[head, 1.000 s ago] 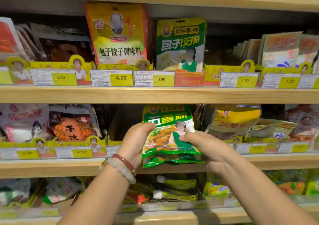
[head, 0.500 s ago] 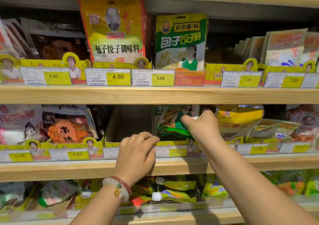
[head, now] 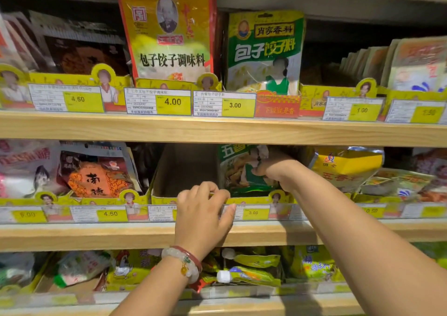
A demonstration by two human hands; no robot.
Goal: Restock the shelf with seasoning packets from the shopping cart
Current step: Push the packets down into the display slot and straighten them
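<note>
Packets (head: pixel 244 170) of green seasoning stand in the centre of the frame, inside a yellow tray (head: pixel 256 198) on the middle shelf (head: pixel 72 235). My right hand (head: pixel 273 168) is deep in this tray, right of centre; its fingers are curled on the front of the packets, but I cannot tell if they pinch the edge or only push, because the fingertips are half hidden. My left hand (head: pixel 203 214) is lower, at centre; its fingers hook over the front lip of the tray and the thumb lies on the price strip (head: pixel 254 212), so it holds the tray steady.

I judge the step is to seat the packets upright at the back. To do it well, I should keep the left hand firm on the lip so the tray does not slide, and press the packets back flat with the right, not at one corner, since the foil bends easily.

The long axis of the packets is nearly vertical, and the printed face looks toward me. The top edge goes under the upper shelf (head: pixel 217 131), so only part of the big characters shows. The bottom edge sits behind the lip.
</note>
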